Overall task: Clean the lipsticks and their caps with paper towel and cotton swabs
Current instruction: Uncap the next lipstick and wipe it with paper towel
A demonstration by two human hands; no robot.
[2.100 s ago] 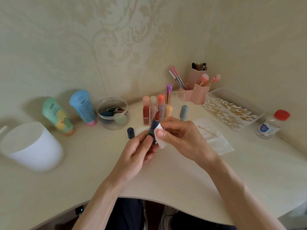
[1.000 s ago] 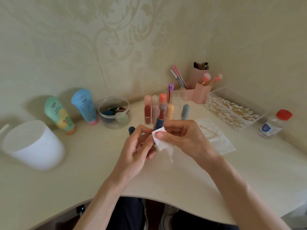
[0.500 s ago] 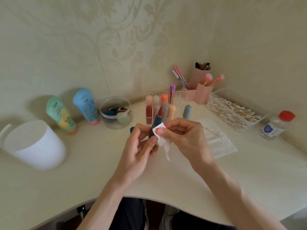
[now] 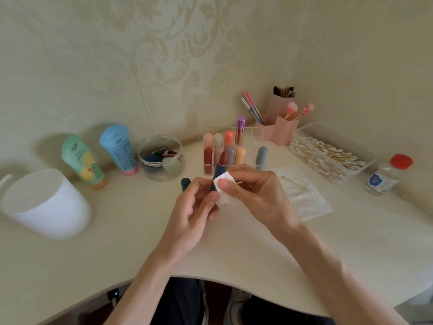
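Red-stained paper towel (image 4: pixel 223 198), pinched in my right grip (image 4: pixel 255 192), met the lipstick (image 4: pixel 220 166) my left grip (image 4: pixel 194 208) held; I judged its cap (image 4: pixel 185 182) and the racked lipsticks (image 4: pixel 230 146) uncleaned.

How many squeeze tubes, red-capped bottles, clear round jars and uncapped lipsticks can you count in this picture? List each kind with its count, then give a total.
Squeeze tubes: 2
Red-capped bottle: 1
Clear round jar: 1
Uncapped lipstick: 1, held by the left hand
Total: 5
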